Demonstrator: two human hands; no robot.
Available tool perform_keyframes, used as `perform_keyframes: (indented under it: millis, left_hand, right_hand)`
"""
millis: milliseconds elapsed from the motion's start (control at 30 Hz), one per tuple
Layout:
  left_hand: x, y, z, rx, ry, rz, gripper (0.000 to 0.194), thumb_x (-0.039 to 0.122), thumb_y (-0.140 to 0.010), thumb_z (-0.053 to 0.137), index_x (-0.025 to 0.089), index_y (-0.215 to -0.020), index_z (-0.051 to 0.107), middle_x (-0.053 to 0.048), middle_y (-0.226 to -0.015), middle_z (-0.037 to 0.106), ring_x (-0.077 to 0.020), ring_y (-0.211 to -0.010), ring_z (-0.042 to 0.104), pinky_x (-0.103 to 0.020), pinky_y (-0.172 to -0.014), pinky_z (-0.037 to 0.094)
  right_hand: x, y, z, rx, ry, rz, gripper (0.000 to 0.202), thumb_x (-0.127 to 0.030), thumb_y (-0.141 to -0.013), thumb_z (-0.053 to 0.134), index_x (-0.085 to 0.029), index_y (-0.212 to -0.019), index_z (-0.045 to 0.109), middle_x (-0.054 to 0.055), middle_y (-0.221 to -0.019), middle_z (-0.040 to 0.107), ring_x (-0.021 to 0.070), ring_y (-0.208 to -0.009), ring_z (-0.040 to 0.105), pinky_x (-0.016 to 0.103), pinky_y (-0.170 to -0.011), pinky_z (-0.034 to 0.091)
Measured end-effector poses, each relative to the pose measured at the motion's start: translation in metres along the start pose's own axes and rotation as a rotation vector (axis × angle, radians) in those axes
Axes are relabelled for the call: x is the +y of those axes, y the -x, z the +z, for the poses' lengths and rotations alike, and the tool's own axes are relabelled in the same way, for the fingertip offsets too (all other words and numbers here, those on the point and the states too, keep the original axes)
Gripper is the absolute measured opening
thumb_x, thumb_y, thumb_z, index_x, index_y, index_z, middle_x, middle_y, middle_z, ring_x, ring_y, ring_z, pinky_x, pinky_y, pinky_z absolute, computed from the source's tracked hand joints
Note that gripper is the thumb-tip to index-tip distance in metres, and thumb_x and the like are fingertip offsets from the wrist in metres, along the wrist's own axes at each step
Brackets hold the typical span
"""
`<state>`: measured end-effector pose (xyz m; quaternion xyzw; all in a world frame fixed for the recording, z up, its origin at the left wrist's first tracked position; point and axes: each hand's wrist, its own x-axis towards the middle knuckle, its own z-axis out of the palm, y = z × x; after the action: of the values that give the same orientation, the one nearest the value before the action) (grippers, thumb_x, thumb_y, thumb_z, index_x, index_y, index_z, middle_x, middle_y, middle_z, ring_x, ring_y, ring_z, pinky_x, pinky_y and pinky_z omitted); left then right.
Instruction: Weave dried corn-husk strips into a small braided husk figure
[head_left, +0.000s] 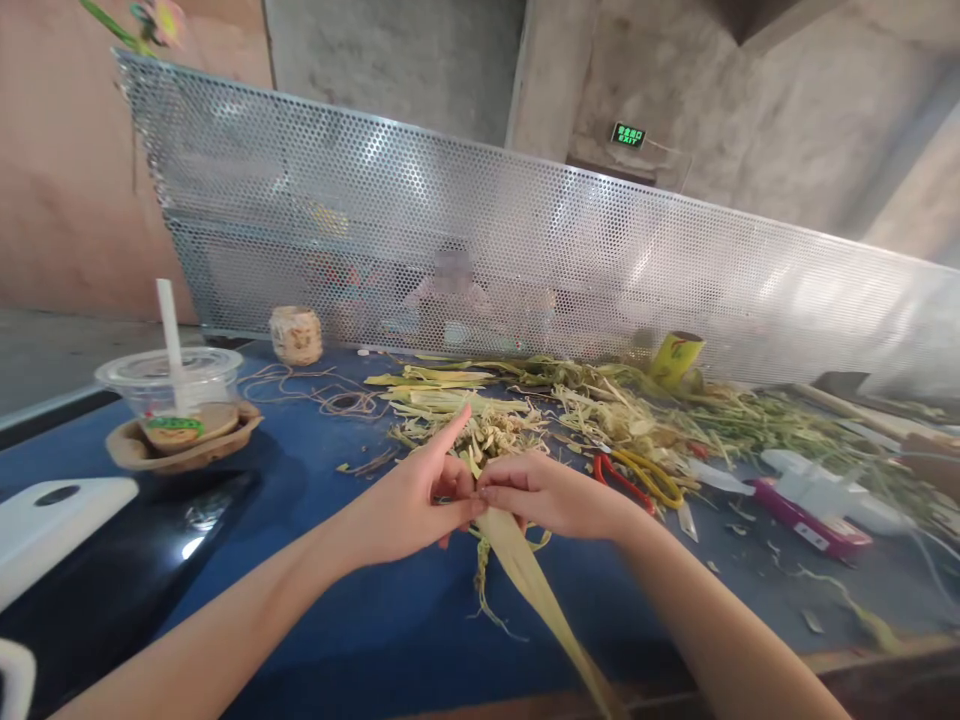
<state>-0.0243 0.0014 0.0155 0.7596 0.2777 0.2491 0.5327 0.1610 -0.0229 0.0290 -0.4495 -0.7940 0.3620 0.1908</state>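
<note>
A long pale green-yellow leaf strip runs from my fingertips down toward the table's front edge. My left hand pinches its upper end between thumb and bent fingers, with the index finger raised. Against it, my right hand pinches the same end, fingertips touching the left thumb. Thin knotted strands hang just below the hands. Behind them lies a heap of dried plant pieces, partly hidden by my fingers.
Left: a plastic cup with a straw, in a brown tray, and a white object. Behind are a jar, twine and a perforated metal screen. Right: red-handled scissors, yellow-handled ones and a magenta box.
</note>
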Motion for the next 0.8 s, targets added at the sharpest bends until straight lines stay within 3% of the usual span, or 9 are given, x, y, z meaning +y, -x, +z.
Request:
perform_keyframes:
  millis: [200,367,567,733,800]
  left_hand:
    - [-0.001,0.000,0.003,0.050,-0.210,0.160,0.087,0.016,-0.083,0.050,0.026,-0.144,-0.012,0.004,-0.069,0.049,-0.0111,-0.062,0.046,-0.025,-0.058,0.041]
    - [-0.003,0.001,0.007,0.127,-0.359,0.285,0.084,0.018,-0.087,0.045,0.029,-0.142,-0.018,0.005,-0.067,0.048,-0.0116,-0.060,0.042,-0.025,-0.059,0.037]
    - [-0.006,0.004,0.012,0.170,-0.544,0.429,0.067,0.014,-0.089,0.035,0.031,-0.145,0.003,0.001,-0.071,0.049,-0.0132,-0.063,0.043,-0.027,-0.065,0.040]
    - [0.000,0.002,0.012,0.262,-0.329,0.278,0.089,0.023,-0.086,0.048,0.024,-0.140,-0.023,0.001,-0.075,0.056,-0.0144,-0.067,0.051,-0.029,-0.069,0.044]
    - [0.001,0.001,0.011,0.274,-0.203,0.215,0.098,0.027,-0.083,0.055,0.023,-0.140,-0.024,0.001,-0.077,0.058,-0.0148,-0.069,0.054,-0.031,-0.070,0.046]
  right_hand:
    - [0.007,-0.005,0.002,0.028,-0.097,-0.074,0.014,-0.014,-0.079,0.046,-0.015,-0.069,0.055,-0.006,-0.058,0.039,0.0049,-0.052,0.038,0.017,-0.048,0.034]
    - [0.009,-0.009,0.006,0.118,-0.209,-0.044,0.013,-0.018,-0.076,0.049,-0.014,-0.066,0.057,-0.005,-0.057,0.043,0.0060,-0.053,0.039,0.019,-0.050,0.032]
    - [0.011,-0.011,0.014,0.240,-0.252,0.040,0.014,-0.015,-0.072,0.048,-0.015,-0.064,0.058,-0.005,-0.055,0.045,0.0067,-0.052,0.037,0.020,-0.050,0.031]
    - [0.006,-0.009,0.009,0.262,-0.172,0.014,0.019,-0.024,-0.080,0.047,-0.016,-0.064,0.053,-0.006,-0.052,0.036,0.0061,-0.048,0.029,0.020,-0.045,0.023]
    - [0.002,-0.008,0.008,0.304,-0.113,0.026,0.022,-0.025,-0.082,0.046,-0.016,-0.063,0.050,-0.006,-0.053,0.034,0.0064,-0.048,0.029,0.020,-0.046,0.023]
